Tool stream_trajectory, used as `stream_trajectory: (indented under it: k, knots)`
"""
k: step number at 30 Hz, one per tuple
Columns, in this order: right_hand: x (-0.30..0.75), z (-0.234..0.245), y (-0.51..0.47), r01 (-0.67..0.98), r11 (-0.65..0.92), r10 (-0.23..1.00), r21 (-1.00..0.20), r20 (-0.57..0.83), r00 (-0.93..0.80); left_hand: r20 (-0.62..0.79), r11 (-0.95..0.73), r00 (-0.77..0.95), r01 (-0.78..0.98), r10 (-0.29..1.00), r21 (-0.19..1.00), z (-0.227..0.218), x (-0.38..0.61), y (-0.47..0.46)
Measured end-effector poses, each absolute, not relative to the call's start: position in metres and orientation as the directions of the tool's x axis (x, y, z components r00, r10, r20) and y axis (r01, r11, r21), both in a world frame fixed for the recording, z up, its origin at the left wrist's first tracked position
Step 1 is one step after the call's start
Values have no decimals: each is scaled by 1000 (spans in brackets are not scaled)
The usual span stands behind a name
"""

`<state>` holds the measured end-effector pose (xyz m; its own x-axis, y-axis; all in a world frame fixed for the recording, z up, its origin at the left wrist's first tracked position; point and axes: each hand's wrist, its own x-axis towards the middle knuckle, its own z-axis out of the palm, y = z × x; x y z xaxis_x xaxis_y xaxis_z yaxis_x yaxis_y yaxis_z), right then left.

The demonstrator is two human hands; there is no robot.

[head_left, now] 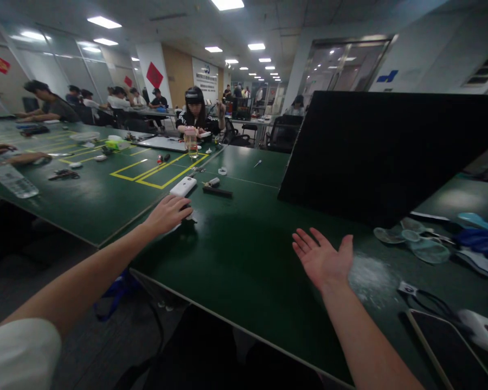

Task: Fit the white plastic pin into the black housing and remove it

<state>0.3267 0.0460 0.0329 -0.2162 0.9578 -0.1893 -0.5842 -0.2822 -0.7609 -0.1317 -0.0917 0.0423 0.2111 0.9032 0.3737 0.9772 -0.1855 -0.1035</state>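
Note:
My left hand [167, 214] is palm down near the table's left front edge. Its fingers curl over a small dark and white thing [192, 216], mostly hidden beneath the hand, so its kind does not show. Just beyond the fingertips lies a white rounded device [183, 186], apart from the hand. Farther right, a dark bar-shaped piece [217, 192] rests beside a small grey cylinder [213, 182]. My right hand [321, 257] is held palm up above the green table [244, 254], fingers spread and nothing in it. White powder [372, 279] is scattered to its right.
A large black panel [390, 157] stands tilted at the right. Near it are a small fan's clear blades [415, 238], a cable [435, 298] and a phone [447, 346]. A person [195, 114] sits across, behind a bottle [191, 142]. Yellow tape [162, 186] marks the left table.

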Motion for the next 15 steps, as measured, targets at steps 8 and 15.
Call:
stream_trajectory:
  k: [8,15]
  knots:
    - [329,32,46,-564,-268,960,-781,-166,-226,424,386,-712,676,559,628,9,-139,-57]
    - [331,29,48,-539,-222,969,-813,-121,-216,164,311,-536,683,828,661,-3,-79,-24]
